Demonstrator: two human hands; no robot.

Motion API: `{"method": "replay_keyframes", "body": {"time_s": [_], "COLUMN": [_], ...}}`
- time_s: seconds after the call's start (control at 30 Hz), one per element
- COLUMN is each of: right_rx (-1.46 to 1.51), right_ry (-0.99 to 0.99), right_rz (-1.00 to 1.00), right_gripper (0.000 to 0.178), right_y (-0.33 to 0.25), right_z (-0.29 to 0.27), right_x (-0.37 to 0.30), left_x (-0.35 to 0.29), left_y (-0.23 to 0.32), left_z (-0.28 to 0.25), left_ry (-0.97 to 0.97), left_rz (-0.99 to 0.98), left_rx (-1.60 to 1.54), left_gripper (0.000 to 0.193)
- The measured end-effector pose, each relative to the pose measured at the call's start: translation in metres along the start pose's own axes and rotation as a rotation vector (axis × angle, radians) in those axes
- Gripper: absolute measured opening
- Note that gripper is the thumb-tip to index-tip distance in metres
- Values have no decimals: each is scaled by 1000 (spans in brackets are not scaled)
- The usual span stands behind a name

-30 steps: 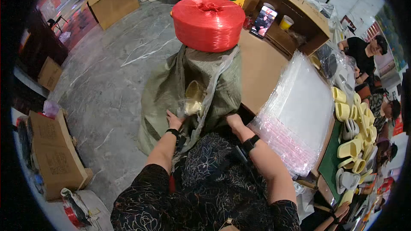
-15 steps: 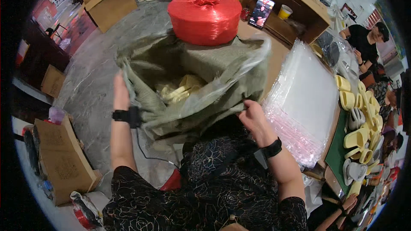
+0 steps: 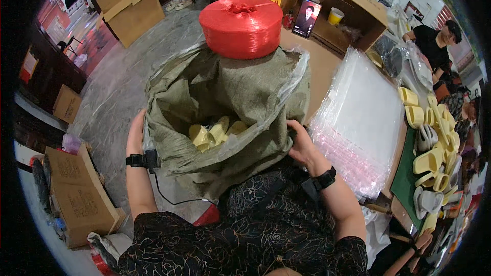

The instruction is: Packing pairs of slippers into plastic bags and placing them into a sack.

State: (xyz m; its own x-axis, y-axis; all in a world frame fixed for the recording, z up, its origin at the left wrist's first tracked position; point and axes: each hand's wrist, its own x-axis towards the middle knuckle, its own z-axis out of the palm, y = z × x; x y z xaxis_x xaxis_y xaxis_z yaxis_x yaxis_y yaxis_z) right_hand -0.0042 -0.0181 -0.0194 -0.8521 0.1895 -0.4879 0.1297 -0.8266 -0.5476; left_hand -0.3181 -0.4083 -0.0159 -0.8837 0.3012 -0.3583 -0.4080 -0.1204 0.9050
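A grey-green woven sack point(image 3: 194, 97) stands open-mouthed in front of me, with several pale yellow slippers point(image 3: 218, 130) lying inside. My left hand point(image 3: 136, 130) lies along the sack's left side, fingers stretched out and partly hidden by its edge. On the right side, my right hand point(image 3: 303, 145) is closed on the sack's cloth near the rim; some of its fingertips are hidden. Just beyond the sack's mouth sits a big red roll of plastic twine point(image 3: 240, 30), overlapping the far rim in view.
To the right lies a stack of clear plastic bags point(image 3: 360, 117), then a green mat point(image 3: 405, 181) and many yellow and grey slippers point(image 3: 427, 162). A cardboard box point(image 3: 335, 5) with a phone point(image 3: 307, 18) stands behind. More cartons point(image 3: 79, 194) are at left. People sit at the right and back.
The sack's mouth has opened wider and rounder, and the slippers inside show more clearly. My left hand has moved slightly down and left; my right hand has shifted its hold at the rim.
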Motion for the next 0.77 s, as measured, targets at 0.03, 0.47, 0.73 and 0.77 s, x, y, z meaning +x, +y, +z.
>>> {"method": "replay_keyframes", "body": {"time_s": [0.03,0.47,0.73,0.77], "right_rx": [-2,-542,-426,-471], "right_ry": [2,132,-105,106], "right_rz": [3,278,129,102], "right_gripper": [35,8,55,51], "right_y": [1,18,38,42], "right_z": [0,-3,-75,-82], "right_x": [-1,6,39,46], "left_x": [2,-45,-58,-55], "left_y": [-1,-49,-167,-168], "left_z": [-6,153,206,201], "left_ry": [37,-920,-793,-805], "left_rz": [1,561,359,246], "left_rx": [31,1460,1059,925], "left_gripper": [44,125,42,40]}}
